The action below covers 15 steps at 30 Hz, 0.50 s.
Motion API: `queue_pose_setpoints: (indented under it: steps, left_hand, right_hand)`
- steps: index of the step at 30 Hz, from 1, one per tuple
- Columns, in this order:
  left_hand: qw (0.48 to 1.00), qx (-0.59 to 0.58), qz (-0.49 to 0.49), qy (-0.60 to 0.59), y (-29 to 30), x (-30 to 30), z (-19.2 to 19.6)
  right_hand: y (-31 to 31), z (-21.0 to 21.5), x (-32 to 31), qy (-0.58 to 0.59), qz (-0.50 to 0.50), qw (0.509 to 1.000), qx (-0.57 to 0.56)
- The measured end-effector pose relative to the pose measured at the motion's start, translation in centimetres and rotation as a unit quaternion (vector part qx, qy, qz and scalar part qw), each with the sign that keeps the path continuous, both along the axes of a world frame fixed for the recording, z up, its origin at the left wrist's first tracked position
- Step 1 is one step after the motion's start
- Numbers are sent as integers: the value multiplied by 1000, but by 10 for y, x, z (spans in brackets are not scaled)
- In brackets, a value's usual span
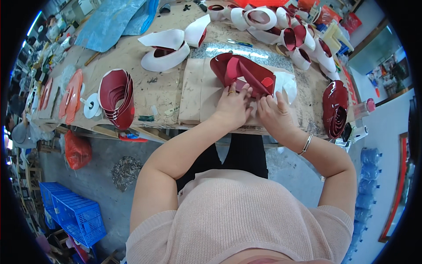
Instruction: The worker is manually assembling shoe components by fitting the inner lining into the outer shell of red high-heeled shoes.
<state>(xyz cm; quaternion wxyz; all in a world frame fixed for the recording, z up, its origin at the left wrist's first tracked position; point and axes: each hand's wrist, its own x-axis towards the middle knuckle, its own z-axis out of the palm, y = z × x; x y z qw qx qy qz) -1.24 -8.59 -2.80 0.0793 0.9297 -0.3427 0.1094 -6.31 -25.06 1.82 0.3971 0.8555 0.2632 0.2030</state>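
Note:
A glossy dark red shoe upper [220,69], curved into an open loop, lies on a beige board [193,90] at the table's near edge. My left hand [234,104] has its fingers closed on the upper's near edge, and a ring shows on one finger. Close beside it, my right hand [278,115] pinches the same edge farther right, thumb raised. The fingertips of both hands are partly hidden against the material. A bright red round patch [267,82] shows on the upper's right part. Under its right end lies a white sheet [286,86].
Nested dark red uppers stand at left [116,94] and at right [336,105]. White-lined pieces [165,59] lie beyond my hands, with several more heaped [263,20] at the far right. A white spool [91,105], orange pieces [71,94] and blue sheeting [110,22] are leftward. Blue crates [74,213] stand on the floor.

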Motion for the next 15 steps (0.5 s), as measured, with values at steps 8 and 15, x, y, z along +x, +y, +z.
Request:
queue_pose_setpoints:
  steps: [8,15]
  left_hand:
    - [1000,-25,5,-4,-28,14,3]
    - [997,-71,-19,33,-18,-12,7]
  right_hand:
    - [-3,8,-5,77,21,989,123]
    - [-48,7,28,65,97,770,628]
